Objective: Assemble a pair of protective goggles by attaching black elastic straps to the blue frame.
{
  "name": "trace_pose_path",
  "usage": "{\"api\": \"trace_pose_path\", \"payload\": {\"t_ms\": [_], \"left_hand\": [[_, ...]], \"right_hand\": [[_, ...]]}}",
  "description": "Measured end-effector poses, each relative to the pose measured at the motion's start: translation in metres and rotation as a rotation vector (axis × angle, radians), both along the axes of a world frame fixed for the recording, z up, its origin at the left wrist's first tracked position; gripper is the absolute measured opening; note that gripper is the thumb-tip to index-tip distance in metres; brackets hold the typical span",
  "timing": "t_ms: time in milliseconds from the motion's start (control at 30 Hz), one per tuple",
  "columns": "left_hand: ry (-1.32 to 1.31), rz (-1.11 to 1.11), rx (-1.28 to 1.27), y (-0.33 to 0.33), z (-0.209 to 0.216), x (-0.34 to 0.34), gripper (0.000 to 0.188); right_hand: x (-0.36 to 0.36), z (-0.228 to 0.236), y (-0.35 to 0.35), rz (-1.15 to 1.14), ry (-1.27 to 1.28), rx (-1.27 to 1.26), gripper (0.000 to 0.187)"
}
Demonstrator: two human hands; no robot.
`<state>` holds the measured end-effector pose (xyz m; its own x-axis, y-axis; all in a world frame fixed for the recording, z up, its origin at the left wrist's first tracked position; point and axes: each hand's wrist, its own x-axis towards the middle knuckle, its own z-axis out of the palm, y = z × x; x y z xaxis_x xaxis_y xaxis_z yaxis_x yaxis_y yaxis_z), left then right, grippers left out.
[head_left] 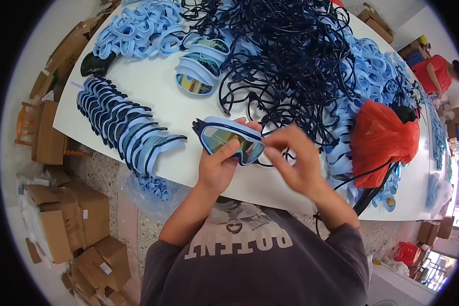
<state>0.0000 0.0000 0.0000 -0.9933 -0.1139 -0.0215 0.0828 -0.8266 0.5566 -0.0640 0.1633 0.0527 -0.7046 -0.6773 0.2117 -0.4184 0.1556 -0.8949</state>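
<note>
A pair of goggles (pixel 224 136) with a light blue rim, a dark navy outer frame and a mirrored yellow-green lens is held up over the table's near edge. My left hand (pixel 220 162) grips it from below, thumb across the lens and fingers behind. At the goggles' right end, my right hand (pixel 297 158) pinches the edge between thumb and forefinger; motion slightly blurs it. Just beyond lies a tangled heap of dark navy frames (pixel 296 61). A few light blue rims with lenses (pixel 196 76) rest on the white table (pixel 160 89) ahead.
A long curved row of similar goggles (pixel 120 120) stands at the left. Light blue rims are piled at the far left (pixel 137 30) and right (pixel 370 61). A red plastic bag (pixel 382 143) sits right of my hand. Cardboard boxes (pixel 81 219) stand lower left; another person (pixel 433 76) works far right.
</note>
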Motion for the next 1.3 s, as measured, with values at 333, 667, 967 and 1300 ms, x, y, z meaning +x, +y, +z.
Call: {"api": "trace_pose_path", "payload": {"t_ms": [333,667,967,1300], "left_hand": [[-0.112,-0.073,-0.044,-0.001,0.007,0.005,0.056],[-0.119,0.093,-0.062,0.009,-0.001,0.002,0.040],[-0.244,0.371,-0.017,0.027,-0.010,-0.016,0.022],[-0.103,0.212,0.105,0.014,-0.011,-0.022,0.057]], "right_hand": [[-0.037,0.005,-0.011,0.327,-0.191,0.187,0.020],[-0.022,-0.017,-0.010,0.134,-0.054,0.122,0.022],[-0.009,-0.053,-0.030,-0.109,0.397,-0.058,0.025],[-0.020,-0.047,-0.020,0.068,0.374,0.076,0.086]]}}
